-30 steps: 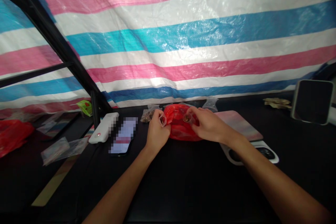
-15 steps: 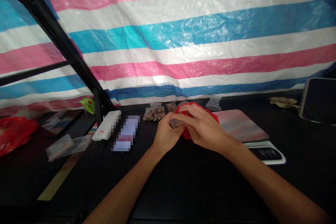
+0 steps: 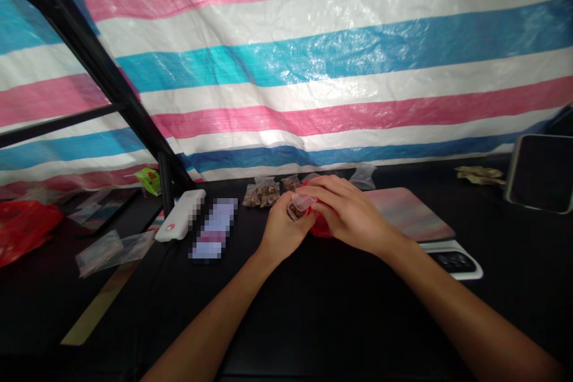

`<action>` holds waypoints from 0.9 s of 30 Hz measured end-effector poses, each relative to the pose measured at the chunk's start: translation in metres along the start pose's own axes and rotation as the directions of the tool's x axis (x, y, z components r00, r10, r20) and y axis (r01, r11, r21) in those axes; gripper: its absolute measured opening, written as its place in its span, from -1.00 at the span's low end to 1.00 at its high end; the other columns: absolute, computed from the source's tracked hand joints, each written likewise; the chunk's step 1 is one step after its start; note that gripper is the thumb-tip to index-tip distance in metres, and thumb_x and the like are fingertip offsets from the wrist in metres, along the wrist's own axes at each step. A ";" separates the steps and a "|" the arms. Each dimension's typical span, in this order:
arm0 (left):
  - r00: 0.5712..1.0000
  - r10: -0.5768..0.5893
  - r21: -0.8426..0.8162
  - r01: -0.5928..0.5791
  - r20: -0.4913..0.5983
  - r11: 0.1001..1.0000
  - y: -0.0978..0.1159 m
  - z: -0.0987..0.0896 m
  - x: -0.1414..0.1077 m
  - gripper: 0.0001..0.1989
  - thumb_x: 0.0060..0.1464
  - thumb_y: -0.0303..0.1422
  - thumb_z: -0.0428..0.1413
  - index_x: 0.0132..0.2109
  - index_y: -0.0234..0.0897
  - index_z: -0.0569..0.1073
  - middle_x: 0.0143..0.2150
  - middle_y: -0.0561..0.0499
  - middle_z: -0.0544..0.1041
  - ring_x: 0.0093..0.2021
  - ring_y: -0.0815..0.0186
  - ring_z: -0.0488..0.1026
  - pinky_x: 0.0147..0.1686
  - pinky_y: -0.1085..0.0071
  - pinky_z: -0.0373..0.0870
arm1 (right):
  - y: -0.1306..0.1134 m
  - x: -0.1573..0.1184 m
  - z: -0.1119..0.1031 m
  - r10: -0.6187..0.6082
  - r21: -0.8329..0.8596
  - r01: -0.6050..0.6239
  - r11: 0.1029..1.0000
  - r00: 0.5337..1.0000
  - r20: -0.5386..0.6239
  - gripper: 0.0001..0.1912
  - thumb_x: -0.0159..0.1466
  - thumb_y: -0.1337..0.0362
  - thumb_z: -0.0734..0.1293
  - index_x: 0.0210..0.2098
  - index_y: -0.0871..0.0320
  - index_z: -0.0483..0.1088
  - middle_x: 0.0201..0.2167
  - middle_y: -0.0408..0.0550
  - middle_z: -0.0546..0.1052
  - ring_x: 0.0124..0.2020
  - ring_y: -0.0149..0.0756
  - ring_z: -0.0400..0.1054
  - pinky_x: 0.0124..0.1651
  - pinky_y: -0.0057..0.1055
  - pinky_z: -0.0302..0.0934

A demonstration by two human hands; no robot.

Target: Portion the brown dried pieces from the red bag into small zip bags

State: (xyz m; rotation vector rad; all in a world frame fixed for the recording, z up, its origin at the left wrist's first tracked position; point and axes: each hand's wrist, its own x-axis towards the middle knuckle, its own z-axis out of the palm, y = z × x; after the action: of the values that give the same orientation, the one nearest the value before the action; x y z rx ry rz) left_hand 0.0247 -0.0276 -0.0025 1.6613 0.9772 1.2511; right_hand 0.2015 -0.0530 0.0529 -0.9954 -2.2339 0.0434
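Right now, your left hand (image 3: 282, 233) and right hand (image 3: 347, 209) pinch a small clear plastic bag (image 3: 301, 202), its long axis tilting up rightward, brown bits (image 3: 294, 211) bunched at the lower-left end.

Clear plastic pouch (image 3: 301, 203) is held between left-hand fingers (image 3: 283, 215) and right-hand fingers (image 3: 316, 194). Plastic bag (image 3: 323, 228) lies under the right-hand fingers. Small filled bags (image 3: 262, 194) sit just behind the left-hand fingers, blurred phone (image 3: 212, 228) left of them, desk mat (image 3: 414, 215) right of the right-hand fingers.
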 end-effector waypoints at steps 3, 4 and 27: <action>0.997 0.038 0.072 -0.033 -0.066 0.997 0.002 -0.001 0.001 -0.77 0.07 -0.33 0.33 -0.17 -0.24 0.46 -0.21 0.02 0.50 -0.21 0.31 0.45 -0.17 0.39 0.40 | 0.004 0.000 -0.003 0.080 -0.024 -0.082 0.996 0.993 -0.086 -0.58 0.40 0.34 0.25 0.22 -0.01 0.38 0.16 0.01 0.53 0.17 -0.04 0.39 0.25 -0.07 0.22; 0.994 0.057 0.100 -0.048 -0.093 0.994 0.003 -0.002 0.002 -0.77 0.07 -0.32 0.33 -0.21 -0.23 0.43 -0.24 0.04 0.46 -0.25 0.33 0.42 -0.20 0.42 0.38 | 0.006 0.000 -0.004 0.118 -0.045 -0.124 0.991 0.987 -0.113 -0.60 0.41 0.30 0.26 0.22 0.02 0.37 0.15 0.02 0.54 0.15 -0.03 0.40 0.23 -0.07 0.22; 0.912 0.071 0.486 -0.280 0.405 0.828 0.023 -0.015 -0.010 -0.86 0.00 -0.41 0.25 -0.32 -0.13 0.42 -0.39 0.07 0.52 -0.40 0.25 0.41 -0.41 0.36 0.15 | 0.043 -0.016 -0.004 0.292 -0.211 -0.250 0.945 0.936 0.199 -0.55 -0.01 0.58 0.25 -0.16 0.07 0.41 -0.23 -0.06 0.55 -0.12 -0.09 0.37 -0.05 -0.24 0.10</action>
State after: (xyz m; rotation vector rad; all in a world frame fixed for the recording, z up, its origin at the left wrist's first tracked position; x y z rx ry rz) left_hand 0.0105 -0.0426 0.0182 2.3752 1.0002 0.7500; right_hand 0.2392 -0.0339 0.0344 -1.4625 -2.3187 0.0798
